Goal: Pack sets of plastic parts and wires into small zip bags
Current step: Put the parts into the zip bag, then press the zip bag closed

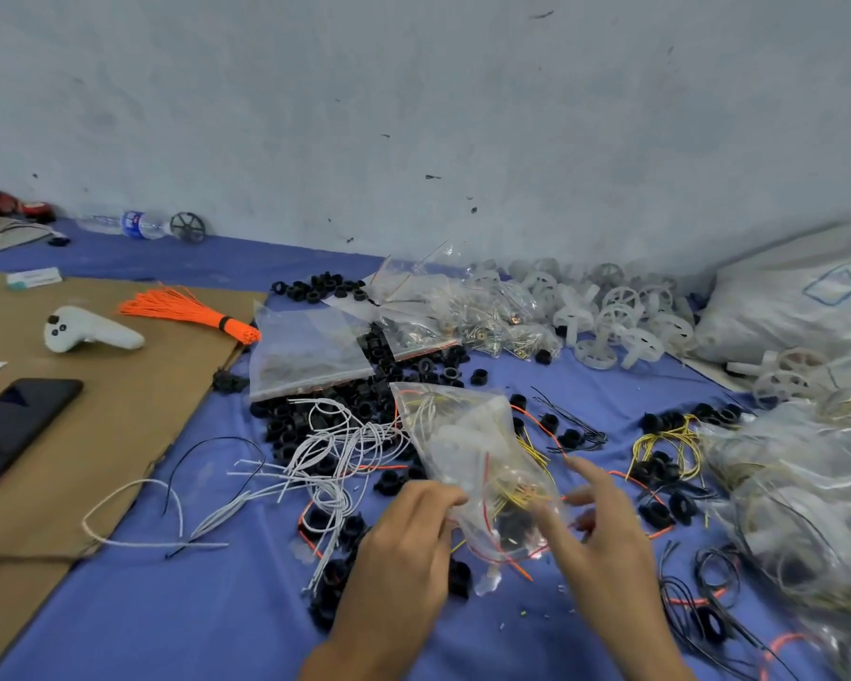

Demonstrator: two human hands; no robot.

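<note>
left hand is pinching zip bag edge | right hand is touching zip bag, fingers spread | yellow wires lying inside

Soft even light, blurred, warped edges

zip bag: clear, raised, tilted | grip: left hand pinches its near edge, right hand touches the other side, fingers spread | contents: white plastic part, yellow and red wires, black pieces | beneath-left: loose white wires, black rings
</note>
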